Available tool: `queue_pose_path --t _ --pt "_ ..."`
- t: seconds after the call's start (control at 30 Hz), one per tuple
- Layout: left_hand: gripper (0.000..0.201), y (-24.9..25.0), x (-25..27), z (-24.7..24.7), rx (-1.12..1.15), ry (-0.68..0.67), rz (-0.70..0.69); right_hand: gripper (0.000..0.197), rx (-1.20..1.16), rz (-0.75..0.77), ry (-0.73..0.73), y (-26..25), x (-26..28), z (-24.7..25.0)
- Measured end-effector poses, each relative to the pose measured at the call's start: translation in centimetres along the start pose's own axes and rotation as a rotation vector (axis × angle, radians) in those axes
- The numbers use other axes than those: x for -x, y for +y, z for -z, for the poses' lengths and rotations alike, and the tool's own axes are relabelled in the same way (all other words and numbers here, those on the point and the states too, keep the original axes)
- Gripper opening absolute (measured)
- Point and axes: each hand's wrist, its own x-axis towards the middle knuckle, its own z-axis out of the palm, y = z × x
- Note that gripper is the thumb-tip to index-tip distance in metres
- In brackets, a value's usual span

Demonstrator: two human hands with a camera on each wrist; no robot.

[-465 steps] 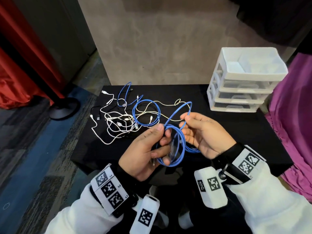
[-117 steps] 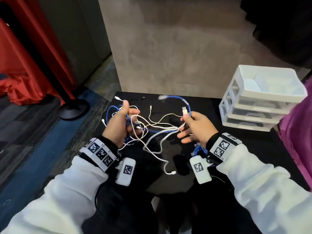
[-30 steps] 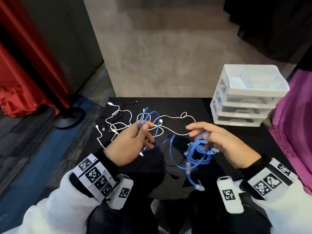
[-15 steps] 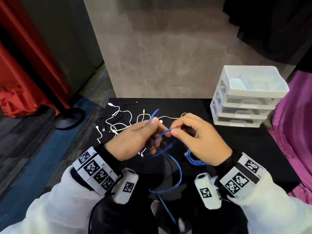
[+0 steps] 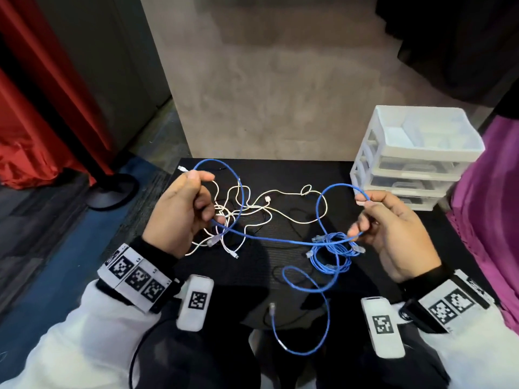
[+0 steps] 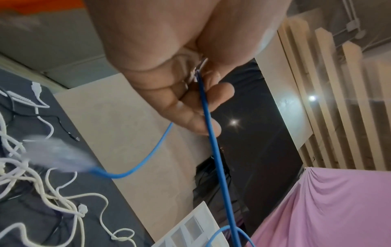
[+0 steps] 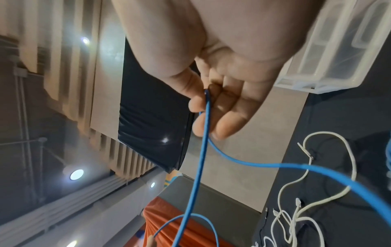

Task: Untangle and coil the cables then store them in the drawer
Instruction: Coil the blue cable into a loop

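A thin blue cable (image 5: 269, 237) stretches between my two hands above the black table (image 5: 309, 169). My left hand (image 5: 182, 211) grips one stretch of it, with a loop arching over the fingers (image 6: 190, 107). My right hand (image 5: 387, 228) pinches another stretch, a second loop rising beside it. The blue cable (image 7: 198, 158) runs down out of the curled right fingers. Its free end with a clear plug (image 5: 271, 307) hangs near my lap. A coiled blue bundle (image 5: 331, 252) lies on the table under the right hand. White cables (image 5: 252, 209) lie tangled in the middle.
A white three-drawer plastic organiser (image 5: 415, 155) stands at the table's back right, drawers closed. Pink cloth (image 5: 488, 206) hangs at the right edge. A thin black cable (image 5: 292, 220) runs among the white ones. A red curtain and stand base (image 5: 112, 189) are on the left floor.
My hands have drawn apart from meeting at the centre, pulling the blue cable out into a long span with a loop at each hand.
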Motion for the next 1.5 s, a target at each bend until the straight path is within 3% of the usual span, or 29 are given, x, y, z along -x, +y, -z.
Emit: queue_pose_path --t 0.1,0.3,0.4,0.5,0.53,0.6,0.63,0.77,0.97,1.1,1.2,1.33,1.4,1.5 --pt "0.032 0.3 0.1 -0.4 0.018 0.015 0.012 0.016 0.059 0.032 -0.072 -0.6 0.2 0.3" --pt "0.034 1.0 1.0 -1.8 -0.102 -0.163 -0.083 0.016 0.469 0.181 -0.195 -1.7 0.2 -1.1" --pt "0.032 2.1 1.6 -3.1 -0.116 -0.283 -0.112 0.037 0.527 0.279 -0.264 -2.4 0.2 -3.4" --pt "0.033 3.6 2.0 -4.5 -0.144 -0.399 -0.118 0.053 0.508 0.272 -0.359 -2.7 -0.1 -5.9" --pt "0.034 4.1 2.1 -5.0 -0.159 -0.428 -0.129 0.047 0.523 0.262 -0.385 -2.7 -0.3 -6.5" --pt "0.034 4.9 2.2 -5.6 -0.176 -0.454 -0.144 0.016 0.561 0.231 -0.387 -2.6 -0.7 -7.2" --pt "0.034 5.1 2.0 -5.7 -0.175 -0.445 -0.146 0.013 0.571 0.219 -0.376 -2.7 -0.9 -7.2" --pt "0.025 4.6 0.5 -4.7 -0.169 -0.289 -0.192 0.031 0.427 0.169 -0.348 -3.2 -1.1 -6.0" --pt "0.023 2.8 -1.2 -3.2 -0.362 -0.123 -0.184 0.033 0.158 0.076 -0.391 -4.0 -0.4 -3.6" --pt "0.023 1.6 -1.4 -3.6 -0.104 -0.194 0.002 0.026 -0.066 -0.033 -0.389 -3.9 0.2 -3.4" --pt "0.047 1.6 -1.0 -4.1 0.283 -0.274 0.261 0.023 -0.191 -0.083 -0.386 -3.2 0.7 -4.0" --pt "0.068 1.1 -0.5 -4.9 0.465 -0.316 0.317 0.026 -0.253 -0.14 -0.314 -2.1 1.3 -5.4" --pt "0.054 0.8 -0.1 -5.7 0.508 -0.315 0.309 0.024 -0.257 -0.152 -0.277 -1.8 1.5 -6.0" --pt "0.015 0.4 0.1 -6.3 0.592 -0.275 0.269 0.022 -0.237 -0.142 -0.308 -1.5 2.0 -6.7"
